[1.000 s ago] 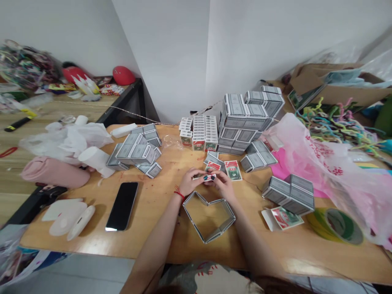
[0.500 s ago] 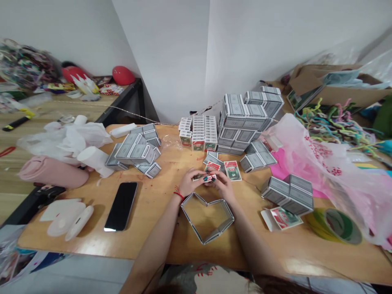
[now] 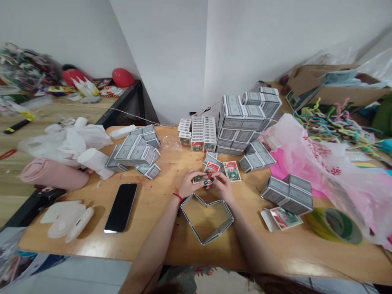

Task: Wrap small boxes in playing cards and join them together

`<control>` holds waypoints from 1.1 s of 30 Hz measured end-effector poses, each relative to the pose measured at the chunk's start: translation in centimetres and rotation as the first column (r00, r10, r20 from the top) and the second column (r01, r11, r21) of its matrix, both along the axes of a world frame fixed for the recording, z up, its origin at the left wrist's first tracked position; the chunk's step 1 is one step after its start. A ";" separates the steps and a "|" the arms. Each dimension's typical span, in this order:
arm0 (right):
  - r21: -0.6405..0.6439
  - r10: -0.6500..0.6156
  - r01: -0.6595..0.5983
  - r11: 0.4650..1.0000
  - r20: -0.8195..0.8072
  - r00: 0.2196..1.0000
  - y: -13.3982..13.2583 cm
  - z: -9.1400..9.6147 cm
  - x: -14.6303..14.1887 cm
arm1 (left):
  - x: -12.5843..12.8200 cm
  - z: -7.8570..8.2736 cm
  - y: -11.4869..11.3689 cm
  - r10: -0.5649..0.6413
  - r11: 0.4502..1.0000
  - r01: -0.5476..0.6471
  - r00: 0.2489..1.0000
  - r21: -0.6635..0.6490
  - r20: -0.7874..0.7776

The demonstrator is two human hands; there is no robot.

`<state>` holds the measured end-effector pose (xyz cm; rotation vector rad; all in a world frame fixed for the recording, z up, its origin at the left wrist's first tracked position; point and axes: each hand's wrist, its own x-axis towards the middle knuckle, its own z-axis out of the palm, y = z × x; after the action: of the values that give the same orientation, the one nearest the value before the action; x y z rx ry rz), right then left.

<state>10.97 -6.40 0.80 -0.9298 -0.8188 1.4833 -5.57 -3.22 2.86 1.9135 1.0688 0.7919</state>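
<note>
My left hand (image 3: 189,185) and my right hand (image 3: 223,184) meet over the middle of the wooden table (image 3: 153,241), both pinched on a small card box (image 3: 203,179) held between them. Just in front of the hands lies a heart-shaped frame (image 3: 207,218) made of small boxes set end to end. Loose small boxes with red and green faces (image 3: 232,170) lie right behind the hands. My left wrist wears a red string.
Stacks of grey packs (image 3: 245,118) and rows of small boxes (image 3: 198,134) stand at the back. More grey packs (image 3: 134,150) lie left, others (image 3: 289,193) right. A black phone (image 3: 121,206), white plastic pieces (image 3: 65,216), a tape roll (image 3: 335,225) and a pink bag (image 3: 330,171) surround the work spot.
My hands have kept working the small box in place, fingers shifting slightly. The view has tilted a little.
</note>
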 end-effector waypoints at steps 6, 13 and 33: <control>-0.027 -0.025 0.023 0.999 -0.076 0.997 -0.7 1.5 0.8 | 1.3 2.9 -0.1 0.022 0.996 -0.009 0.988 0.085 -0.152; -0.135 -0.126 0.102 0.986 -0.185 0.975 -3.3 1.7 4.3 | 4.8 6.9 1.4 -0.292 0.946 0.301 0.953 0.118 -0.086; -0.235 -0.287 0.199 0.951 -0.443 0.849 -4.8 -0.7 6.9 | 7.8 4.9 6.8 -0.019 0.890 0.240 0.869 0.388 -0.495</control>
<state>17.84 -11.19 0.11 -0.7226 -0.1978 1.4867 2.25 3.57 7.73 2.6424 1.0864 0.5109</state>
